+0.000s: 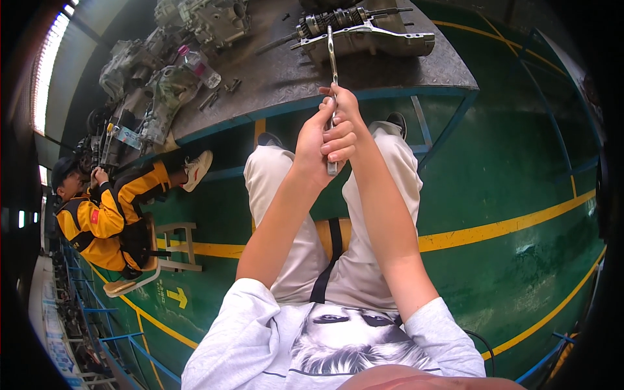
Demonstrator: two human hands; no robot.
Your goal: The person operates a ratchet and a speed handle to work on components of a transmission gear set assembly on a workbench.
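Observation:
Both my hands are closed round a long, shiny, slightly curved metal bar tool point(332, 55), held out in front of my knees. My left hand point(311, 142) wraps its lower part, fingers curled across it. Just above, partly behind the left, my right hand point(348, 104) grips the same bar. The tool's far end overlaps a gearbox housing point(374, 40) on the bench, but I cannot tell whether it touches. Toothed gear shafts point(325, 23) sit at the housing's far side. What exact kind of tool it is does not show.
The metal-topped workbench point(286, 81) has a blue frame. Gearbox casings point(169, 97), a bottle with a pink cap point(209, 75) and loose bolts point(214, 97) lie on its left. A seated person in yellow and black point(97, 218) works there. Yellow lines cross the green floor point(494, 182).

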